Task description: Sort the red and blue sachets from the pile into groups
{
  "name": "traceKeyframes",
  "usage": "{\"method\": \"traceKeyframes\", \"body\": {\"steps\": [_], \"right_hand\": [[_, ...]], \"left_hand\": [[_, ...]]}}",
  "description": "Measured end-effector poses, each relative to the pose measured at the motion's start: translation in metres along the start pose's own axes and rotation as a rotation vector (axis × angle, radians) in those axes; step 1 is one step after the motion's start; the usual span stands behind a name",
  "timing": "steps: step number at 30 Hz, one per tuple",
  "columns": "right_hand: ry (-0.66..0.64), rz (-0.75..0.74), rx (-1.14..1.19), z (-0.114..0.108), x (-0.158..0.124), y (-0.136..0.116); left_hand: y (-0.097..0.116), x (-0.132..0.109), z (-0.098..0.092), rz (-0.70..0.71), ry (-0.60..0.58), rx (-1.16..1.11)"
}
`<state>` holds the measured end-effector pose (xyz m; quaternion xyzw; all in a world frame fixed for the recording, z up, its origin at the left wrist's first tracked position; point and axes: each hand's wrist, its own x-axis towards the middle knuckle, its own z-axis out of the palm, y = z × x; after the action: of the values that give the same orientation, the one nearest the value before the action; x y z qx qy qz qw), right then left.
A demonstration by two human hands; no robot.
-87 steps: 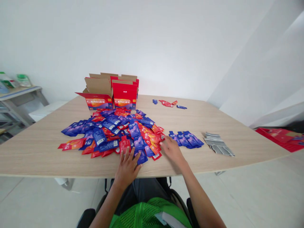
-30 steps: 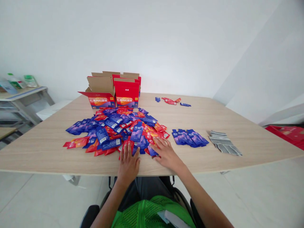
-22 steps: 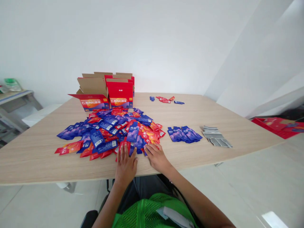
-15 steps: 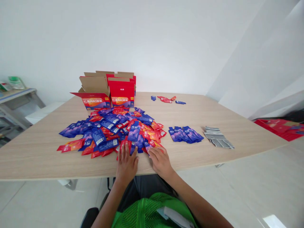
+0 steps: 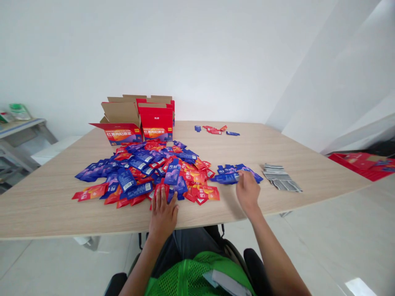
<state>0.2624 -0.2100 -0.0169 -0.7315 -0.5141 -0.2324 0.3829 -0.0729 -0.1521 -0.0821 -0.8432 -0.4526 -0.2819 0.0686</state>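
My left hand lies flat with its fingers outstretched over a red sachet at the near edge of a mixed pile of red and blue sachets. Off to the right, my right hand pinches a blue sachet by its right end, slightly blurred by motion. That sachet is over a fanned row of blue sachets and hides part of it. Between my hands, a red sachet with orange print lies at the pile's right edge.
Open red cartons stand behind the pile. A stack of grey striped strips lies right of the blue row. Several loose red sachets are farther back on the table. A red box sits beyond the right edge.
My right hand has moved from the pile's near right edge rightward to the blue row, carrying a blue sachet. The left hand stays on the pile.
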Motion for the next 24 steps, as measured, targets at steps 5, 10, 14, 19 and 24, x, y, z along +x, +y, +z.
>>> {"method": "traceKeyframes", "body": {"steps": [5,10,14,19,24], "right_hand": [[-0.006,0.015,-0.168,0.015,0.037,0.069],[-0.164,-0.182,-0.184,0.028,0.015,0.086],[-0.305,-0.337,-0.160,0.026,-0.011,0.088],[-0.364,-0.380,-0.142,0.024,-0.015,0.078],[-0.329,-0.374,0.034,0.033,-0.019,0.013]], "left_hand": [[-0.001,-0.001,0.003,-0.016,0.014,-0.023],[-0.001,-0.001,0.004,-0.007,0.026,-0.012],[-0.001,-0.001,0.001,-0.009,0.004,-0.021],[0.001,0.000,-0.004,-0.008,-0.015,-0.011],[0.003,0.000,-0.003,-0.019,-0.025,-0.018]]}}
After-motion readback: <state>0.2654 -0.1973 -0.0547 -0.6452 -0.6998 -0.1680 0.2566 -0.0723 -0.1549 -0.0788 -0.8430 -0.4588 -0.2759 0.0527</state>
